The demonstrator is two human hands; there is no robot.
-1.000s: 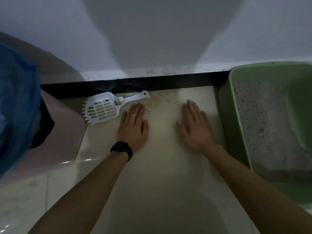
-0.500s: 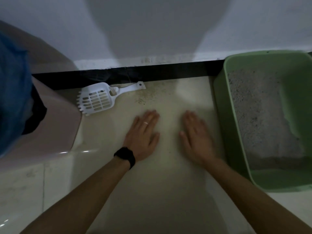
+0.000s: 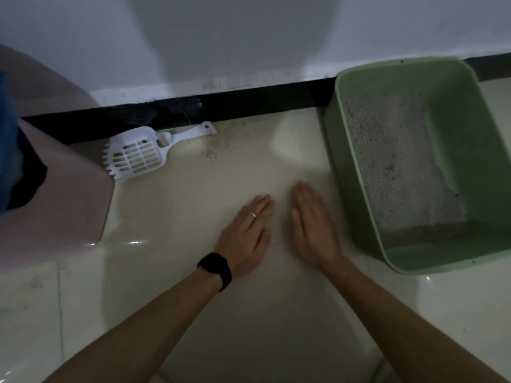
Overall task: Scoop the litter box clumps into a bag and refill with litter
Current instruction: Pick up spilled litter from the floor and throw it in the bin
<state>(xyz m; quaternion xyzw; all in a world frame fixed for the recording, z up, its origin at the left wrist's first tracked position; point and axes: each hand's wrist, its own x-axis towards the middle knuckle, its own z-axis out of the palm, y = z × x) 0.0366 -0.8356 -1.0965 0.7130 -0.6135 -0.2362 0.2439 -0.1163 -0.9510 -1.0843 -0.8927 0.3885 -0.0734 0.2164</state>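
Observation:
A green litter box (image 3: 351, 172) stands on the tiled floor at the right, with grey litter (image 3: 392, 167) covering most of its bottom. A white slotted scoop (image 3: 135, 156) lies on the floor by the black skirting, far left of the box. My left hand (image 3: 246, 233), with a ring and a black watch, lies flat on the floor with straight fingers. My right hand (image 3: 312, 225) lies flat beside it, just left of the box wall. Neither hand holds anything. A blue bag (image 3: 7, 139) shows at the left edge.
A pink bin (image 3: 63, 205) holds the blue bag at the left. Spilled litter grains (image 3: 218, 145) dot the floor near the scoop handle. The white wall (image 3: 249, 37) and black skirting (image 3: 249, 106) close off the far side.
Both hands have slid back along the floor, away from the wall and the scoop. The view has shifted, so the whole litter box now shows.

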